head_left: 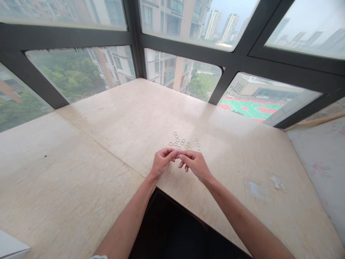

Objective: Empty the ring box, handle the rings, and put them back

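Observation:
My left hand (162, 162) and my right hand (194, 164) meet over the stone sill, thumbs and forefingers pinched together. A small ring (178, 152) shows between the two pinches, and both hands seem to grip it. Just beyond my fingertips several thin rings lie loose on the surface. Among them are a reddish ring (170, 144) on the left, a dark metal ring (183, 140) in the middle and a pale ring (196, 139) on the right. Some of these rings overlap, and my fingers hide part of the nearest ones.
A clear plastic bag (256, 189) lies to the right, with a small white piece (277, 182) beside it. The corner of a white box (12, 244) shows at lower left. Dark window frames (137, 39) border the sill (107, 126). A small dark speck (45, 156) lies far left.

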Available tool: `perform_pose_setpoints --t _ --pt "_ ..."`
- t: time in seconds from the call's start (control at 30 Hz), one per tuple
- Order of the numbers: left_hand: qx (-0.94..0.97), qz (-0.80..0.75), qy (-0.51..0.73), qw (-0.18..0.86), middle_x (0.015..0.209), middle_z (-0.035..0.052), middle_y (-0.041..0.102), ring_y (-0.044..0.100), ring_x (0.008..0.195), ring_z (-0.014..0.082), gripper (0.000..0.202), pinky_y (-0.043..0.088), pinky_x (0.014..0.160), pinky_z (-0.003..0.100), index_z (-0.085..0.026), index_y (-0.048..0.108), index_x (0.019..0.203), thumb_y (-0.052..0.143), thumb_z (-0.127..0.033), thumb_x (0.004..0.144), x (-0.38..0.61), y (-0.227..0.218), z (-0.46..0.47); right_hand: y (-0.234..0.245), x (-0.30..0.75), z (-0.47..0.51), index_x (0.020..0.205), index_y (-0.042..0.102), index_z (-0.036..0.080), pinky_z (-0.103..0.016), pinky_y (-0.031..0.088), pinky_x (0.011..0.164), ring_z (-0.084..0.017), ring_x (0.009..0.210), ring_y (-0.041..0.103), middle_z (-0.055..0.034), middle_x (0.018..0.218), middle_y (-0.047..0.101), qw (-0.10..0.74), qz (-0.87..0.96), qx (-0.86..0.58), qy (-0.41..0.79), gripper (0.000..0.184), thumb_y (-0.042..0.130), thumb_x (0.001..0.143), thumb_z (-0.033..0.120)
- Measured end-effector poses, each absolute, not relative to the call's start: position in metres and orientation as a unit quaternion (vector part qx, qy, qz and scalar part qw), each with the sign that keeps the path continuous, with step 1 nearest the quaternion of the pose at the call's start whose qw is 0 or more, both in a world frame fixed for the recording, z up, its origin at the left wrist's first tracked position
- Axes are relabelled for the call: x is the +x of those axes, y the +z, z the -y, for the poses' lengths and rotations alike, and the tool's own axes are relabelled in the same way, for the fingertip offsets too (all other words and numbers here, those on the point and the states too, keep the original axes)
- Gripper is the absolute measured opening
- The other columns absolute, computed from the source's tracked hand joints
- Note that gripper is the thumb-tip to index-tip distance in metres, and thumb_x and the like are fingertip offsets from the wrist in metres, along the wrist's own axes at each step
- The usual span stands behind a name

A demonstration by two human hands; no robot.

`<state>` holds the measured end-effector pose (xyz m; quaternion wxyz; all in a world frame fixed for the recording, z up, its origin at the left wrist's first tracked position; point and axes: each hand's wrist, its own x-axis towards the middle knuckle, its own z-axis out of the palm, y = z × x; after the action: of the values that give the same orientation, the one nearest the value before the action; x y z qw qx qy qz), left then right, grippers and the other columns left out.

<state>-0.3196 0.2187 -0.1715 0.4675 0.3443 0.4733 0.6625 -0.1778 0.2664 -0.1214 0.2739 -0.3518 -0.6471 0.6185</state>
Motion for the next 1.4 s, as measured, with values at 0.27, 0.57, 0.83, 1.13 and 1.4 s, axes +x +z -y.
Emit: perform_pose_setpoints --t 0.27,0.57,0.83,1.13,1.4 --pt "0.369 -0.479 0.658 0.449 0.072 0.0037 0.065 0.058 0.065 0.0133 0.027 0.046 0.062 0.025 -0.014 0.065 0.078 0.073 -0.04 0.075 -0.3187 -0.1713 -0.2165 -0.1192 -0.1764 -0.2627 0.096 0.073 0.016 -0.019 0.04 0.041 -0.016 0.062 0.065 -0.0095 0.087 0.071 0.262 0.637 -0.363 0.628 0.028 0.066 0.08 0.038" --pt "0.359 -0.445 0.666 0.479 0.068 0.003 0.06 0.053 0.065 0.0125 0.022 0.042 0.066 0.025 -0.013 0.065 0.073 0.071 -0.035 0.074 -0.3203 -0.169 -0.2157 -0.1243 -0.1792 -0.2651 0.102 0.055 0.017 -0.017 0.033 0.035 -0.013 0.053 0.06 -0.006 0.079 0.069 0.287 0.623 -0.402 0.607 0.045 0.074 0.072 0.045" --pt "0.366 -0.411 0.648 0.527 0.08 0.0057 0.064 0.058 0.079 0.0163 0.021 0.044 0.071 0.027 -0.014 0.068 0.078 0.073 -0.035 0.076 -0.3219 -0.1658 -0.2147 -0.1204 -0.1773 -0.2655 0.092 0.072 0.015 -0.02 0.034 0.036 -0.014 0.053 0.06 -0.0087 0.08 0.069 0.286 0.641 -0.393 0.594 0.029 0.067 0.077 0.04" --pt "0.389 -0.442 0.643 0.49 0.087 0.0069 0.067 0.061 0.084 0.018 0.019 0.046 0.069 0.026 -0.017 0.074 0.083 0.074 -0.035 0.076 -0.3216 -0.1668 -0.2154 -0.123 -0.176 -0.2669 0.091 0.075 0.019 -0.024 0.038 0.044 -0.014 0.053 0.059 -0.0051 0.074 0.068 0.307 0.68 -0.385 0.543 0.023 0.061 0.082 0.035" --pt "0.405 -0.443 0.64 0.48 0.094 0.0079 0.065 0.061 0.086 0.018 0.02 0.047 0.068 0.025 -0.017 0.074 0.083 0.071 -0.037 0.079 -0.3228 -0.1682 -0.2158 -0.1229 -0.1746 -0.2704 0.093 0.075 0.02 -0.027 0.044 0.053 -0.012 0.053 0.058 -0.0043 0.077 0.067 0.292 0.697 -0.38 0.533 0.024 0.06 0.084 0.036"
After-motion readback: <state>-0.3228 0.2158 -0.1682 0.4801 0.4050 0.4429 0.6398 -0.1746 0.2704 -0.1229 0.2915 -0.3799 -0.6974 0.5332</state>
